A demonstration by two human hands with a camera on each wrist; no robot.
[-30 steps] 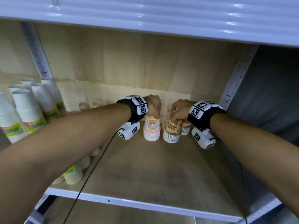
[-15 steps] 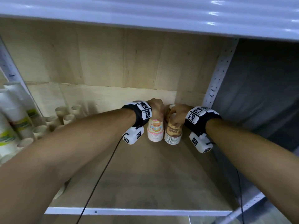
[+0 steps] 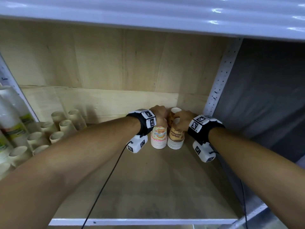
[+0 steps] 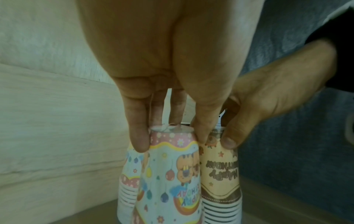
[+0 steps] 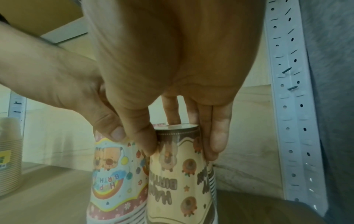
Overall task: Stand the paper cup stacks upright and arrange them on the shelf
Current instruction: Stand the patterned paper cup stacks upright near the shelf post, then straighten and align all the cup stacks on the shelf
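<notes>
Both stacks stand rim-down, long axes vertical, touching side by side on the shelf board (image 3: 148, 187) near its back right corner. The left hand (image 3: 159, 113) pinches the top of the pink cup stack (image 3: 158, 138) from directly above; the right hand (image 3: 182, 119) grips the brown cup stack (image 3: 175, 138) likewise. 2 more stacks stand behind. Letting go straight upward looks like what remains.

Both forearms bare, no sleeves. Each wrist wears a black band (image 3: 143, 124) topped with white blocks printed with black square-pattern markers; a white camera housing (image 3: 137, 145) hangs under each. Thin black cable (image 3: 105, 184) trails from each housing.
</notes>
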